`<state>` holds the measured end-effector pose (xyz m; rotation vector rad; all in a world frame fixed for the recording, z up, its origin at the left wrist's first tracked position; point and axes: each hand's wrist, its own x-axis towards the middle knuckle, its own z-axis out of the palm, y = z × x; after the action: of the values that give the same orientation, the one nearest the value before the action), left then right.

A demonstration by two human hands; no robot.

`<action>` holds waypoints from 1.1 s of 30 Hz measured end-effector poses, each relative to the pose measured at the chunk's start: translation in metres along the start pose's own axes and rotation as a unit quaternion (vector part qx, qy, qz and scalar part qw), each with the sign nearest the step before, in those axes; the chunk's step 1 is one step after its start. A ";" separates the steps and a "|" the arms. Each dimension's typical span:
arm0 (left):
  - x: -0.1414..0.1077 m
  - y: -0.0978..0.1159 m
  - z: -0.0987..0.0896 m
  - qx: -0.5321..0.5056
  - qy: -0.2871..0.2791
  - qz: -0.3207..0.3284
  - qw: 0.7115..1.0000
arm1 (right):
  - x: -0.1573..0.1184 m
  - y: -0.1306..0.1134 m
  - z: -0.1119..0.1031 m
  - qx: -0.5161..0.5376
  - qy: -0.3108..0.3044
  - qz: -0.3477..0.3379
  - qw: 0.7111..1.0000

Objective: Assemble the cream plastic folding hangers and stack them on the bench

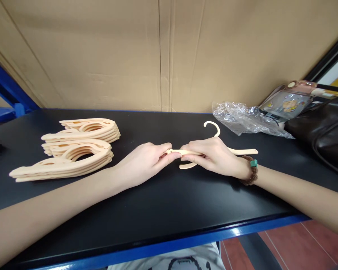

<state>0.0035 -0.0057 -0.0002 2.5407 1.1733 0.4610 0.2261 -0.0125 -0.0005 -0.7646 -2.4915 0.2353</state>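
Note:
A cream plastic clothes hanger is held between my two hands over the black table, its curved hook pointing up and away from me. My left hand pinches the hanger's left end between thumb and fingers. My right hand is closed around its middle, with the thumb close to my left thumb. One straight arm sticks out past the right wrist, and a short curved piece shows below the right fingers. The hanger's centre is hidden under the right hand.
Two stacks of folded cream hangers, a rear stack and a front stack, lie on the black table at left. Crumpled clear plastic, a clear cup and a dark leather bag are at right. Cardboard stands behind.

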 end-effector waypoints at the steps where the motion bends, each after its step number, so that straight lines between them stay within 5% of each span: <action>1: 0.000 0.000 0.001 0.009 0.002 0.005 1.000 | 0.000 0.000 0.000 -0.006 0.002 -0.003 1.000; 20: -0.002 0.010 0.000 0.139 -0.029 0.002 0.990 | -0.001 0.001 0.003 -0.021 0.016 -0.002 1.000; 26: 0.001 0.011 -0.005 0.095 0.012 -0.011 0.995 | 0.003 0.000 0.001 0.021 0.018 0.019 0.999; 33: -0.001 0.013 -0.005 0.144 0.003 0.005 0.990 | 0.002 0.002 0.001 0.039 -0.032 0.035 0.998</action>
<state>0.0098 -0.0134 0.0090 2.7894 1.3139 0.3219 0.2252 -0.0093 -0.0012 -0.8243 -2.5014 0.3842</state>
